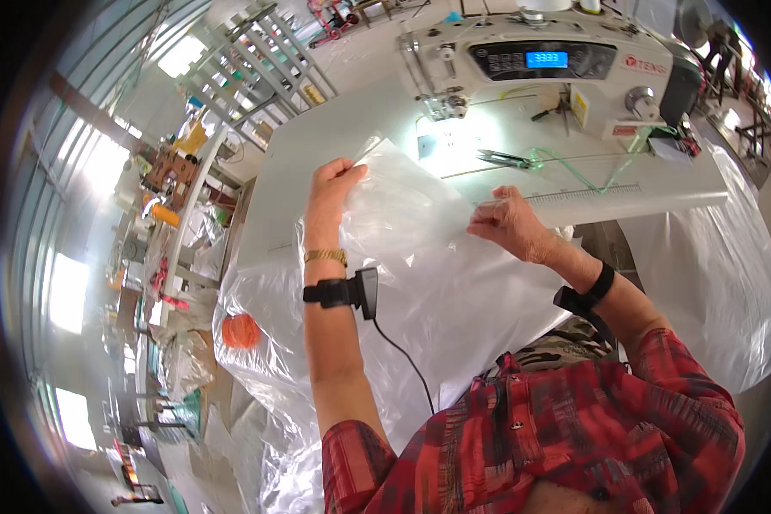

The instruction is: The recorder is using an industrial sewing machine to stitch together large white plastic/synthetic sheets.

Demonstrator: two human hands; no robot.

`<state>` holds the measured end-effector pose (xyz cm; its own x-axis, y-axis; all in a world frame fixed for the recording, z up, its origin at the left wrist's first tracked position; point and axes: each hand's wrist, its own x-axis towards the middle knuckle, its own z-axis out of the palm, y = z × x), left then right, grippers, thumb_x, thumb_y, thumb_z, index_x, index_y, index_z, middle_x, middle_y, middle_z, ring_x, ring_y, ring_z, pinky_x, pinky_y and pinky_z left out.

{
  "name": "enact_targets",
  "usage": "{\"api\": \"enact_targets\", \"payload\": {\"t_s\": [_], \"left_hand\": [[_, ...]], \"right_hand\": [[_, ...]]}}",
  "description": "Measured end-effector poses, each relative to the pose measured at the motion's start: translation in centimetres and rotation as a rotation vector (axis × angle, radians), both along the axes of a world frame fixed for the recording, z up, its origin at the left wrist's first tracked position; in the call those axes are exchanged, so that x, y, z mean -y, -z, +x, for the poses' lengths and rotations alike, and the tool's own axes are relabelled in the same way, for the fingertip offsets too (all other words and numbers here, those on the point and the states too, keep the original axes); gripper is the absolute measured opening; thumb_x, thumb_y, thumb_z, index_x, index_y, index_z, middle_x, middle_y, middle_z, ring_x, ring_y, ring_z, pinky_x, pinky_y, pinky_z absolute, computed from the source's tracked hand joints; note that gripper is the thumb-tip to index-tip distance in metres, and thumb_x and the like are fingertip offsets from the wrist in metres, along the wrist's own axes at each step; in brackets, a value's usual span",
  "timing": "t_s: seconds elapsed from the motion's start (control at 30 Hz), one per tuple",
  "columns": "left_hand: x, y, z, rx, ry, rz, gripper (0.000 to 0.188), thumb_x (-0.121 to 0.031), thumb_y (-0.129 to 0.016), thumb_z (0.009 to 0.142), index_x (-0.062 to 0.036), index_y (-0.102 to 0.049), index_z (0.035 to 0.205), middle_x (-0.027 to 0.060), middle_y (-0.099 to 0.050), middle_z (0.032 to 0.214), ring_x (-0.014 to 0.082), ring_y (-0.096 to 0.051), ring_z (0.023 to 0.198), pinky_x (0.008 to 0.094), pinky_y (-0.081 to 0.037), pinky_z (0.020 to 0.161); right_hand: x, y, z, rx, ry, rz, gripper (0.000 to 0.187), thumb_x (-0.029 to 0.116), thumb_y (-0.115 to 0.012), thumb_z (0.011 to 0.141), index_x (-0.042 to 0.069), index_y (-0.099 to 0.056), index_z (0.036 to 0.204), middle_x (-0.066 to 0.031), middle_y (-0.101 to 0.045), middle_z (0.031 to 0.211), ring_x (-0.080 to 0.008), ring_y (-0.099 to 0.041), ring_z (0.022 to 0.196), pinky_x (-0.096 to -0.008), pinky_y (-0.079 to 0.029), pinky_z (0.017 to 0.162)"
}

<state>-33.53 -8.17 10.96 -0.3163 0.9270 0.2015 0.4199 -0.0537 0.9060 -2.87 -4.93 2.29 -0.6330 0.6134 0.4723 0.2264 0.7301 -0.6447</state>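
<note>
Plaid shirt [557,428], sheet [403,206] (clear) between hands [337,180] [511,224]

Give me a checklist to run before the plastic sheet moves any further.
1. Left hand gripping the clear plastic sheet: ok.
2. Right hand pinching the sheet: ok.
3. Sewing machine powered: ok, its display is lit.
4. Loose tools off the tabletop: not ok, a dark slim tool lies near the bright sewing area.
5. Needle threaded: cannot tell, glare.
6. Black cable off the sheet: cannot tell, it passes in front.
</note>
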Motion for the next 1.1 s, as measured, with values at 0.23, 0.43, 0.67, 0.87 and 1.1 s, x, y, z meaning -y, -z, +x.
{"api": "enact_targets", "payload": {"t_s": [0.23,0.43,0.67,0.87,1.1], "left_hand": [[2.9,-2.9,3.2,0.130,0.138,-0.018,0.015,-0.015,-0.071,0.085,-0.0046,-0.063,0.078,-0.0084,-0.051,0.071,0.0025,-0.042,0.065,0.0191,-0.032,0.060],[3.8,-3.8,5.0,0.219,0.259,-0.037,0.008,-0.008,-0.069,0.087,-0.0031,-0.064,0.092,-0.0016,-0.063,0.084,0.0054,-0.055,0.077,0.0193,-0.044,0.071],[4.2,-3.9,7.1,0.222,0.244,-0.020,0.011,-0.010,-0.071,0.085,-0.0022,-0.064,0.084,-0.0051,-0.057,0.078,0.0028,-0.048,0.071,0.0182,-0.038,0.065],[4.3,-4.8,8.6,0.019,0.239,0.053,0.021,-0.020,-0.074,0.085,-0.0009,-0.065,0.090,-0.0006,-0.062,0.081,0.0056,-0.053,0.072,0.0200,-0.042,0.064],[3.4,-5.8,9.7,-0.444,0.139,0.131,0.038,-0.034,-0.078,0.082,-0.0007,-0.062,0.076,-0.0014,-0.046,0.060,0.0053,-0.039,0.059,0.0231,-0.031,0.052]], "right_hand": [[2.9,-5.3,3.3,0.020,0.019,0.146,0.034,0.037,-0.071,0.085,0.008,-0.064,0.102,-0.0071,-0.063,0.088,-0.0213,-0.060,0.076,-0.0402,-0.037,0.097],[0.8,-8.3,-1.0,-0.296,0.136,-0.095,0.064,0.053,-0.073,0.078,-0.001,-0.061,0.110,-0.0130,-0.064,0.104,-0.0291,-0.061,0.087,-0.0391,-0.048,0.081],[-1.4,-9.1,-4.7,-0.284,0.096,-0.162,0.052,0.047,-0.069,0.085,-0.004,-0.061,0.087,-0.0158,-0.062,0.071,-0.0283,-0.059,0.065,-0.0414,-0.047,0.064],[-1.4,-9.4,-5.2,-0.405,-0.005,-0.244,0.037,0.025,-0.060,0.095,-0.002,-0.054,0.071,-0.0098,-0.052,0.056,-0.0197,-0.048,0.052,-0.0367,-0.043,0.055],[-0.7,-9.7,-4.9,-0.409,-0.149,-0.287,0.037,0.025,-0.057,0.097,-0.003,-0.055,0.073,-0.0043,-0.048,0.057,-0.0125,-0.043,0.056,-0.0339,-0.042,0.055]]}}
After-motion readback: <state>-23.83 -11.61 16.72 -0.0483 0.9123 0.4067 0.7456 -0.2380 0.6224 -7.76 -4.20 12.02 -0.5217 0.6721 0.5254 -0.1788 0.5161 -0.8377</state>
